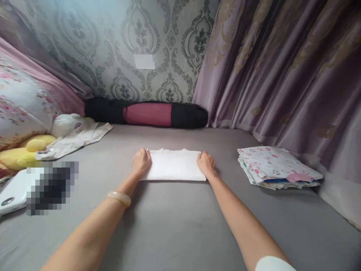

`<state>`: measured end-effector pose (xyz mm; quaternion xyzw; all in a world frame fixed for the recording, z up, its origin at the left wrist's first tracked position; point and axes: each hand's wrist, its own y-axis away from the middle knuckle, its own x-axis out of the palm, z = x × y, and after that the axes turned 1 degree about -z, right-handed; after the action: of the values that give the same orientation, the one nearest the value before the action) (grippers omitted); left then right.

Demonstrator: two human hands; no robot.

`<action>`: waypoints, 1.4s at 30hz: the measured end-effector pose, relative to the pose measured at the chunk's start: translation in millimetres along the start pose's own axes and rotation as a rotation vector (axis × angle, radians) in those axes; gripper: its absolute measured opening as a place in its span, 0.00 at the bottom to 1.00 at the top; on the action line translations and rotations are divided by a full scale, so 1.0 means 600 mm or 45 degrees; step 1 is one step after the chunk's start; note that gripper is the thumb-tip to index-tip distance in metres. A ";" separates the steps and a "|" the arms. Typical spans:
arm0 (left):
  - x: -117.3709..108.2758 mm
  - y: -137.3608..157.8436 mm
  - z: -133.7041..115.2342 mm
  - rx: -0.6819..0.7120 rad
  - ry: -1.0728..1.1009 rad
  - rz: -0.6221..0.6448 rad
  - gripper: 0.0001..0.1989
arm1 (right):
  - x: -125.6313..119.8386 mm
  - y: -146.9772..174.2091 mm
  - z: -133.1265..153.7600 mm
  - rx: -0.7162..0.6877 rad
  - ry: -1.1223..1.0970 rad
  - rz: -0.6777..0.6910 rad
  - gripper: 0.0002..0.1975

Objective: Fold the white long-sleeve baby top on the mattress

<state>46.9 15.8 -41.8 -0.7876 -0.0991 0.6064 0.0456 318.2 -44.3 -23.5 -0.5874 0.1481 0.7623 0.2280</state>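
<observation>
A white cloth garment (174, 165), folded into a flat rectangle, lies on the grey bed sheet (175, 218) in front of me. My left hand (141, 161) is closed on its left end, near the far corner. At the opposite end my right hand (206, 162) grips the right edge, fingers curled around the fabric. The far edge of the cloth looks slightly uneven, while the near edge is straight. Parts of both hands' fingertips are hidden by the knuckles and the cloth.
To the right sits a stack of folded printed clothes (278, 163). A long black and red bag (146, 113) lies along the wall. At left are yellow plush (17, 156), a printed cloth (76, 141), a floral pillow (22, 101) and a white device (15, 190). Purple curtains (270, 67) hang at right.
</observation>
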 end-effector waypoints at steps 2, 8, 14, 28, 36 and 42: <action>0.000 0.000 -0.001 -0.016 -0.003 0.000 0.16 | 0.002 -0.003 -0.002 0.002 -0.003 -0.001 0.16; 0.004 0.001 -0.005 -0.019 -0.007 0.022 0.16 | 0.013 -0.004 0.000 -0.001 -0.011 -0.009 0.16; -0.005 -0.015 0.006 -0.015 0.089 0.137 0.16 | -0.009 -0.014 -0.007 -0.034 -0.024 0.148 0.19; 0.005 0.071 -0.090 0.699 0.046 0.146 0.20 | 0.016 0.080 0.105 -0.828 -0.035 0.119 0.24; 0.033 0.083 -0.088 0.633 -0.034 0.137 0.25 | 0.047 0.084 0.099 -0.830 -0.041 0.115 0.28; 0.032 0.083 -0.090 0.609 -0.018 0.200 0.26 | 0.055 0.085 0.099 -0.838 -0.018 0.109 0.28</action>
<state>108.9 -26.0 -55.6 -0.7555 0.1083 0.6198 0.1826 236.0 -52.6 -41.6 -0.6176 -0.0832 0.7821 -0.0052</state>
